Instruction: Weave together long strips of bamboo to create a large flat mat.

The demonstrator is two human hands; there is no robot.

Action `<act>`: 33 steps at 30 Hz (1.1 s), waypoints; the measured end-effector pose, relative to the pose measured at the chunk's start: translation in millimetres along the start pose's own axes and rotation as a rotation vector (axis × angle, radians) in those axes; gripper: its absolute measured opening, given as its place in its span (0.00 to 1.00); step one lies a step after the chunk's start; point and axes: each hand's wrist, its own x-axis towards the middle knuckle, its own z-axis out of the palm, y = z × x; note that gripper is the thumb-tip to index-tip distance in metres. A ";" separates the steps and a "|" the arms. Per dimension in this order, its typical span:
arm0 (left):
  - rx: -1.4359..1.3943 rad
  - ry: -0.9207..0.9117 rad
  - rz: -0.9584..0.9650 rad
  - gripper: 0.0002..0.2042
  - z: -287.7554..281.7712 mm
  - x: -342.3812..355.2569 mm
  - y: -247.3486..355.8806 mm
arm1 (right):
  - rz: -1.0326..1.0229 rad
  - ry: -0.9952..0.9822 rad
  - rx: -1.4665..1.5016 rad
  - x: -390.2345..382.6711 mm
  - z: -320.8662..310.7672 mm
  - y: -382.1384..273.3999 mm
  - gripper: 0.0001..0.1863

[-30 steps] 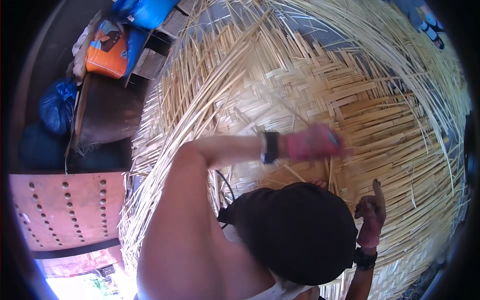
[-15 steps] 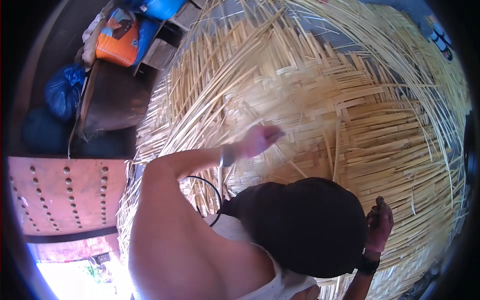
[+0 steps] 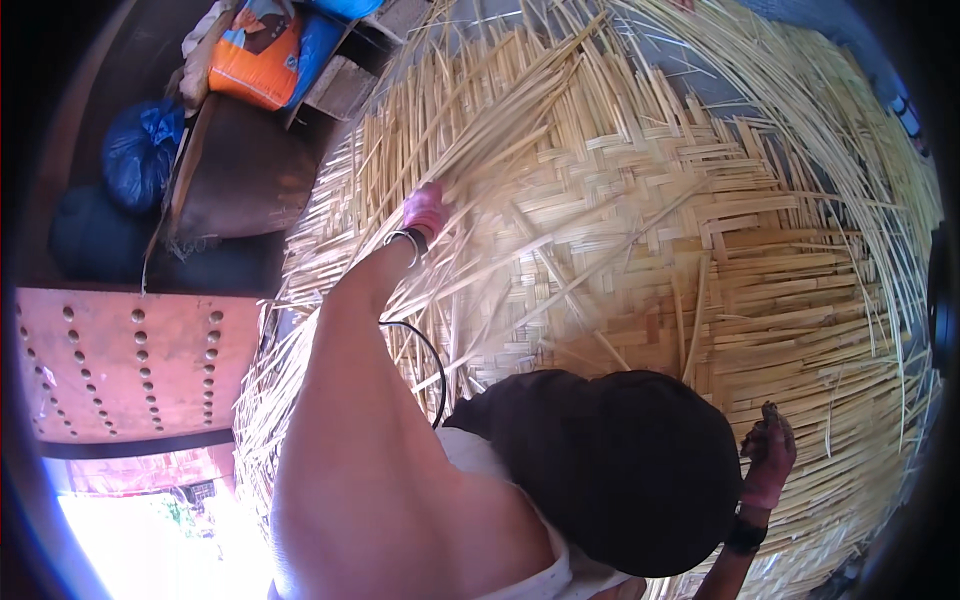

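A large herringbone-woven mat point(image 3: 680, 210) of pale split-cane strips spreads below me. At its left part, my left hand point(image 3: 427, 208), with a bangle and a dark band at the wrist, closes round loose strips point(image 3: 520, 108). These fan out from the hand toward the far edge. Over the right part of the mat is my right hand point(image 3: 768, 465), its fingers curled and pointing up, a dark band on the wrist. Something dark shows at those fingertips; I cannot tell whether it is a held thing or a covering.
A black cap point(image 3: 610, 470) hides the near middle of the mat. To the left stand a pink studded panel point(image 3: 130, 365), a blue plastic bag point(image 3: 143, 155) and an orange sack point(image 3: 255, 58). Long unwoven strips point(image 3: 820, 130) lie along the far right edge.
My left hand has swung left and away from me, from the mat's middle to the loose strips, and closes there. My right hand has barely moved.
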 end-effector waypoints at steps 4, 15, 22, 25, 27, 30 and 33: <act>0.253 -0.093 0.069 0.07 -3.2 23.2 7.2 | 0.005 0.013 0.020 -7.2 -1.5 4.5 0.15; -1.154 -0.118 0.719 0.09 -152.1 -4.4 265.7 | -0.074 -0.074 -0.063 -16.2 23.3 -40.9 0.17; -2.132 -0.835 1.027 0.09 -276.2 -125.2 492.0 | -0.622 -0.181 -0.178 -30.2 81.1 -87.8 0.35; -2.069 -0.952 1.123 0.05 -290.1 -171.1 526.0 | -0.286 -0.472 -0.165 -43.6 84.9 -93.9 0.21; -2.125 -1.035 1.092 0.06 -286.9 -185.7 530.1 | -0.242 -0.474 -0.121 -51.9 77.5 -91.9 0.17; -2.184 -1.139 1.142 0.13 -268.0 -183.3 530.4 | -0.094 -0.396 -0.193 -50.7 47.7 -95.8 0.14; -1.792 -0.620 1.334 0.29 -226.9 -177.9 527.9 | -0.064 -0.199 -0.298 -44.3 7.9 -98.5 0.22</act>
